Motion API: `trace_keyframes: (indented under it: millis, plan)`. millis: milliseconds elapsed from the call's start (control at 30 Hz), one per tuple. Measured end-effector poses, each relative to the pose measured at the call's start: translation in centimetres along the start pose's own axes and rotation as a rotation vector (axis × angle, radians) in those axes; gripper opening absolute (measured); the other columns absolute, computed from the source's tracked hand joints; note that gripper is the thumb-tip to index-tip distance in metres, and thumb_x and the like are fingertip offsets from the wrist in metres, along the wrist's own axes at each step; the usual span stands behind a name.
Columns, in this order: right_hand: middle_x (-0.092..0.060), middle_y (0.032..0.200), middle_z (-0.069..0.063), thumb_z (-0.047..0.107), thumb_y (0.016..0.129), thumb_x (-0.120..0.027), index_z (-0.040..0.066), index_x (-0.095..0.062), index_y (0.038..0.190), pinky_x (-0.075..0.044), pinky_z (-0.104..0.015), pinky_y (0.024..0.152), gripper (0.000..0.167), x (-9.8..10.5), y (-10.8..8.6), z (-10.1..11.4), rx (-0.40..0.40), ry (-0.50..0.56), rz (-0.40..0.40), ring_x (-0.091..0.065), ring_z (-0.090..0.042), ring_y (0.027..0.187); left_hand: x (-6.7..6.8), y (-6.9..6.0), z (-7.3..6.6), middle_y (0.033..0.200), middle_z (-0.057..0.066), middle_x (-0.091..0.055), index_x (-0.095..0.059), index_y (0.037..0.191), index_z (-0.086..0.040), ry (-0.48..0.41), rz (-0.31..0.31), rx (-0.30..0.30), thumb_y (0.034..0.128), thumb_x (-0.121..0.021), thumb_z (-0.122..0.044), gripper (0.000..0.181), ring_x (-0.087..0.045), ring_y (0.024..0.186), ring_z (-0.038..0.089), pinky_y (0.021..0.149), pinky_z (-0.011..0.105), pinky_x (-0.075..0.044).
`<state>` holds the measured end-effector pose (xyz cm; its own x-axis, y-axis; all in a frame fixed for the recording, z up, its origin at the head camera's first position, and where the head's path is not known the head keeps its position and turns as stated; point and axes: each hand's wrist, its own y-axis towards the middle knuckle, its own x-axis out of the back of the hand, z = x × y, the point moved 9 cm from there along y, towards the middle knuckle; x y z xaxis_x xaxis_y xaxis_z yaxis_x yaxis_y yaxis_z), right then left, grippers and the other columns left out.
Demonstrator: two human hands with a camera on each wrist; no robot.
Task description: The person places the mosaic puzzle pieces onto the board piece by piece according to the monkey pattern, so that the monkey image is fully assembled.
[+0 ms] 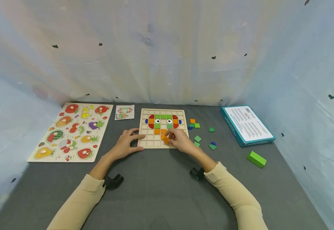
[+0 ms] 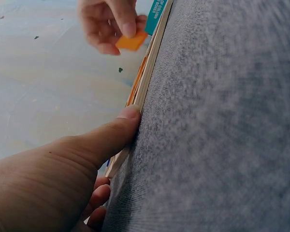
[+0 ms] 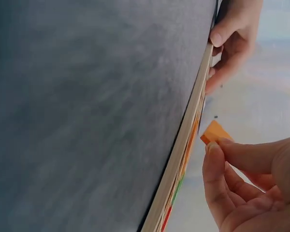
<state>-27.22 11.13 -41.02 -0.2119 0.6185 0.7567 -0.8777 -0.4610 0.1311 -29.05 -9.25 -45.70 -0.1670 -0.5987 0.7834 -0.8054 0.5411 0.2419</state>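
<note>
A square wooden grid board (image 1: pixel 149 142) lies on the table, carrying coloured tiles and two eye tiles in a face-like pattern. At its near left corner, my left hand (image 1: pixel 125 144) grips the board, thumb on the front edge and fingers along the left side; the left wrist view shows this thumb (image 2: pixel 118 128) close. My right hand (image 1: pixel 180 140) pinches an orange square tile (image 3: pixel 215 132) between thumb and fingertips, tilted and just above the board's near right part. Orange tiles (image 1: pixel 157 131) sit in the grid beside that hand, which hides some cells.
Loose green tiles (image 1: pixel 197 139), orange and blue pieces lie right of the board. A printed pattern card (image 1: pixel 125 112) and a fruit puzzle board (image 1: pixel 69 132) are on the left. At the right are a teal box (image 1: pixel 247 124) and a green block (image 1: pixel 256 159). Curtains surround the table.
</note>
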Motion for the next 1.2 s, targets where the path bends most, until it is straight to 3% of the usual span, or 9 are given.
trace_keyframes:
  millis: [133, 300, 600, 767, 867, 967, 1100, 1200]
  plan:
    - [-0.068, 0.092, -0.011, -0.008, 0.091, -0.065, -0.001, -0.072, 0.101, -0.051, -0.031, 0.074, 0.014, -0.8, 0.7, 0.5, 0.038, -0.063, 0.018, -0.060, -0.021, 0.081, -0.2, 0.0, 0.0, 0.151, 0.022, -0.039, -0.063, 0.136, -0.011, -0.008, -0.009, -0.006, 0.0837, -0.082, -0.034, 0.060, -0.038, 0.126, 0.041, 0.100, 0.062, -0.030]
    - [-0.070, 0.096, -0.014, -0.008, 0.090, -0.065, -0.003, -0.074, 0.105, -0.052, -0.034, 0.075, 0.018, -0.6, 0.6, 0.9, 0.062, -0.112, -0.002, -0.062, -0.022, 0.083, 0.1, 0.0, -0.1, 0.151, 0.022, -0.040, -0.064, 0.136, -0.011, -0.006, -0.014, -0.005, 0.0834, -0.082, -0.033, 0.060, -0.037, 0.127, 0.042, 0.101, 0.063, -0.029]
    - [-0.071, 0.103, -0.018, -0.006, 0.091, -0.067, -0.007, -0.072, 0.109, -0.054, -0.035, 0.079, 0.019, 0.0, -1.2, 1.6, 0.104, -0.132, -0.031, -0.067, -0.027, 0.090, -0.1, 0.0, -0.1, 0.152, 0.022, -0.038, -0.062, 0.138, -0.011, 0.007, 0.016, 0.020, 0.0849, -0.080, -0.035, 0.061, -0.036, 0.129, 0.042, 0.103, 0.063, -0.028]
    - [-0.068, 0.113, -0.018, 0.004, 0.094, -0.068, -0.004, -0.071, 0.114, -0.053, -0.042, 0.087, 0.022, 0.4, -2.7, 2.0, 0.115, -0.266, -0.048, -0.064, -0.030, 0.103, 0.0, 0.0, -0.3, 0.151, 0.022, -0.039, -0.063, 0.137, -0.010, 0.000, 0.009, 0.014, 0.0848, -0.081, -0.033, 0.060, -0.036, 0.129, 0.042, 0.102, 0.063, -0.028]
    - [-0.056, 0.138, -0.021, 0.022, 0.097, -0.068, -0.002, -0.062, 0.131, -0.042, -0.053, 0.101, 0.043, -0.4, -3.9, 2.4, 0.102, -0.378, 0.031, -0.051, -0.037, 0.128, 0.1, 0.0, -0.2, 0.151, 0.022, -0.039, -0.063, 0.137, -0.010, 0.000, 0.008, 0.012, 0.0847, -0.081, -0.033, 0.060, -0.037, 0.128, 0.042, 0.102, 0.063, -0.028]
    - [-0.032, 0.158, -0.021, 0.039, 0.100, -0.061, -0.001, -0.044, 0.148, -0.026, -0.061, 0.111, 0.065, -2.0, -5.0, 2.8, 0.102, -0.445, 0.177, -0.027, -0.039, 0.146, 0.1, 0.0, -0.2, 0.151, 0.022, -0.039, -0.063, 0.137, -0.010, 0.006, 0.004, 0.012, 0.0847, -0.081, -0.033, 0.060, -0.037, 0.128, 0.042, 0.102, 0.063, -0.029]
    - [-0.015, 0.164, -0.020, 0.046, 0.103, -0.052, 0.000, -0.026, 0.157, -0.014, -0.058, 0.116, 0.075, -4.0, -6.0, 2.9, 0.110, -0.426, 0.329, -0.012, -0.037, 0.151, 0.1, 0.0, -0.2, 0.151, 0.022, -0.039, -0.063, 0.137, -0.010, 0.013, 0.004, 0.009, 0.0849, -0.081, -0.034, 0.060, -0.037, 0.129, 0.042, 0.102, 0.064, -0.028]
    - [-0.015, 0.164, -0.019, 0.046, 0.103, -0.051, 0.004, -0.025, 0.158, -0.014, -0.056, 0.117, 0.074, -4.5, -6.0, 2.9, 0.116, -0.397, 0.358, -0.012, -0.037, 0.151, 0.0, 0.0, -0.2, 0.151, 0.022, -0.039, -0.063, 0.137, -0.010, 0.014, 0.007, 0.009, 0.0848, -0.081, -0.035, 0.060, -0.037, 0.129, 0.043, 0.103, 0.064, -0.028]
